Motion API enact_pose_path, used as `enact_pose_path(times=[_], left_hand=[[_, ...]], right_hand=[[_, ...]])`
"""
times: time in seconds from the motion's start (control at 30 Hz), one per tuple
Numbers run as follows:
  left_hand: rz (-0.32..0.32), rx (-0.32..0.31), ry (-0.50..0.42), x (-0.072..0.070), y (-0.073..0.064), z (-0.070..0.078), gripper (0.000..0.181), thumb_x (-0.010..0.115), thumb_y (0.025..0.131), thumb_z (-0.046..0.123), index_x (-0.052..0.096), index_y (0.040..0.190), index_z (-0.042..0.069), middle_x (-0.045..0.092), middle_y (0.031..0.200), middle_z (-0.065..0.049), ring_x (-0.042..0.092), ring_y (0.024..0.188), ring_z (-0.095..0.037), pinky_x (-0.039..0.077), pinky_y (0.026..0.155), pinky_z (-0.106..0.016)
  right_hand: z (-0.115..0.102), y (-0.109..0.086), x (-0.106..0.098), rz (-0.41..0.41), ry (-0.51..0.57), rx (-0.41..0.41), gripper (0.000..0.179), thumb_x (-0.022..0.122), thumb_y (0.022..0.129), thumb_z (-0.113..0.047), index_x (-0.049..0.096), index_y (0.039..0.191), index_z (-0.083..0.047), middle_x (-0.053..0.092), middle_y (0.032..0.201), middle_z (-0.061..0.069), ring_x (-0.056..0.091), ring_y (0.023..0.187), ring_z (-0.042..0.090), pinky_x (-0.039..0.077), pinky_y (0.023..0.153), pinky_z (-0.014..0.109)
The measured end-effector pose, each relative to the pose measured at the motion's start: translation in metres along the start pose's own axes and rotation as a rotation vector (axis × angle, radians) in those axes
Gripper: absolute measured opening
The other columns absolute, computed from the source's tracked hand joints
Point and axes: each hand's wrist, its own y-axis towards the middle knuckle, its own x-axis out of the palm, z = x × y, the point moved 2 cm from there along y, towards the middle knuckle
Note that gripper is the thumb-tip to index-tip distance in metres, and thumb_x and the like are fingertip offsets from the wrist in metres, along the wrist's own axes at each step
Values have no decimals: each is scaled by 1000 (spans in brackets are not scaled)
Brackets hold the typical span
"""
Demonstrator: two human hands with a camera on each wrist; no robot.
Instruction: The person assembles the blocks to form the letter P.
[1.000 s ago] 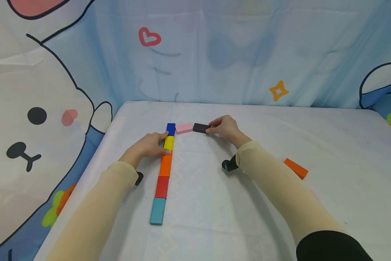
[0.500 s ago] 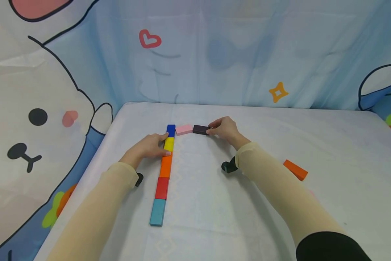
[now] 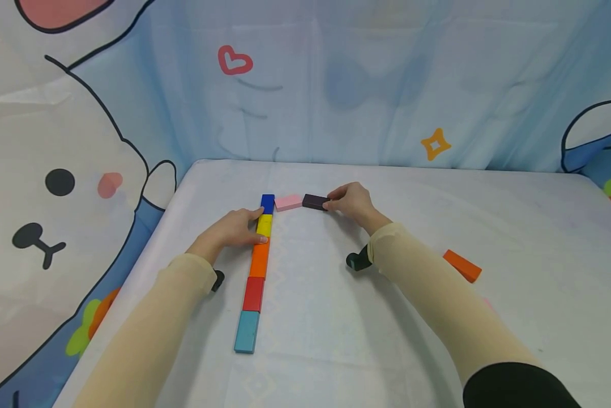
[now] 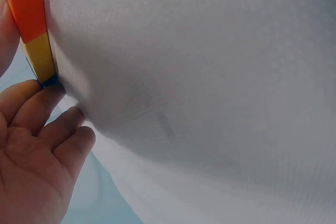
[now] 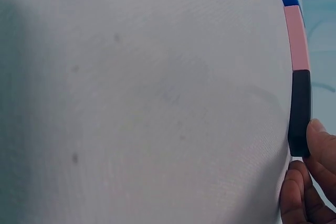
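Observation:
A row of wooden blocks runs up the table in the head view: teal (image 3: 246, 332), red (image 3: 253, 294), orange (image 3: 259, 260), yellow (image 3: 264, 225) and blue (image 3: 267, 204). My left hand (image 3: 230, 228) rests against the row's left side, thumb by the orange block and fingertips by the blue one. A pink block (image 3: 288, 203) extends right from the blue block, angled slightly. Beyond it lies a black block (image 3: 315, 202), its left end against the pink one. My right hand (image 3: 353, 203) pinches the black block's right end between thumb and fingers, as the right wrist view confirms.
A loose orange block (image 3: 462, 266) lies on the right of the white-covered table (image 3: 387, 351). Something pink (image 3: 490, 306) shows partly from behind the right sleeve. A blue cartoon curtain (image 3: 361, 85) hangs along the table's back edge.

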Motion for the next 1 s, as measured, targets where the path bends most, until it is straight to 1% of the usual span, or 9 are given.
enact_pose_path(times=[0.27, 0.57, 0.73, 0.87, 1.0], left_hand=[[-4, 20, 5, 0, 1, 0, 82, 70, 97, 33, 24, 163, 21, 31, 167, -15, 29, 155, -36, 31, 125, -53], [-6, 13, -3, 0, 2, 2, 82, 70, 97, 33, 24, 163, 22, 31, 167, -15, 29, 155, -36, 32, 125, -53], [-1, 7, -7, 0, 1, 2, 82, 71, 96, 33, 24, 163, 22, 32, 167, -15, 29, 155, -36, 31, 125, -53], [1, 8, 0, 1, 1, 1, 81, 70, 97, 33, 25, 163, 21, 32, 167, -15, 29, 154, -36, 31, 125, -54], [-1, 5, -3, 1, 0, 0, 81, 70, 97, 33, 24, 163, 20, 32, 167, -16, 29, 154, -37, 31, 125, -54]], right_hand=[[0, -1, -1, -1, -14, -15, 40, 73, 96, -19, 66, 133, -5, 59, 139, 17, 55, 121, 29, 49, 104, 41], [1, -2, -4, -6, -20, -5, 41, 73, 95, -19, 66, 134, -7, 59, 139, 16, 54, 117, 27, 50, 100, 38], [0, -2, -5, -12, -25, 3, 43, 73, 95, -21, 66, 135, -8, 59, 139, 15, 54, 115, 26, 50, 100, 38], [-1, -2, -5, -27, -35, 2, 44, 73, 95, -21, 65, 136, -7, 59, 140, 15, 54, 117, 27, 50, 102, 39], [-2, -3, -7, -55, -42, 9, 47, 74, 95, -22, 63, 137, -6, 59, 139, 16, 56, 114, 26, 51, 101, 39]])
